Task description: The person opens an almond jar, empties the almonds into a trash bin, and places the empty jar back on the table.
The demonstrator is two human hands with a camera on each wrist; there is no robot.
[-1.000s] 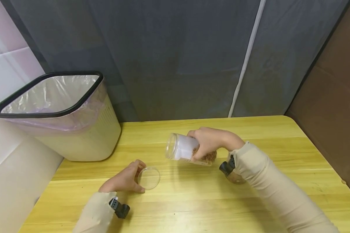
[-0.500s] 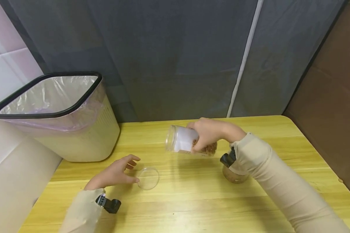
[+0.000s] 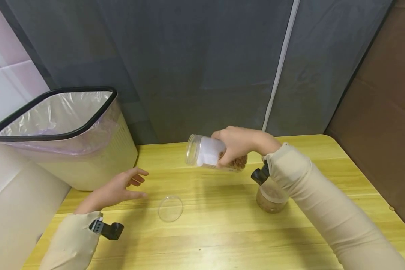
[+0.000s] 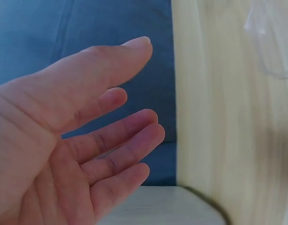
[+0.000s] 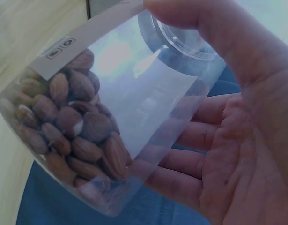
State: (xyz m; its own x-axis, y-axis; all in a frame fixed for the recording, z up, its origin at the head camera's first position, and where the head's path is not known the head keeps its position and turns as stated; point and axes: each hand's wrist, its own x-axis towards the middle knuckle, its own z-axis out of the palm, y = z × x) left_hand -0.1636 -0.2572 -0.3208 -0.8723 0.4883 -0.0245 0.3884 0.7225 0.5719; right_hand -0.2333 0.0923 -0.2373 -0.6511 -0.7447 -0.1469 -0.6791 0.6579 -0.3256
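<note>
Left hand (image 3: pixel 118 189), spread, has withdrawn from the lid (image 3: pixel 170 209); right hand (image 3: pixel 237 141) grips jar (image 3: pixel 207 151) mid-body.

Right hand (image 3: pixel 236 141) partly hides jar (image 3: pixel 208 151); sleeve (image 3: pixel 324 206), tub (image 3: pixel 269 203).

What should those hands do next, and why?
Probably bring the left hand toward the jar: that hand is empty and open, while the right hand holds the jar tipped sideways, its opening facing left, with nuts at its base.

Glare on tabletop (image 3: pixel 219 247) and jar (image 5: pixel 113 105), soft shadows, dimmer, hazier wrist views
</note>
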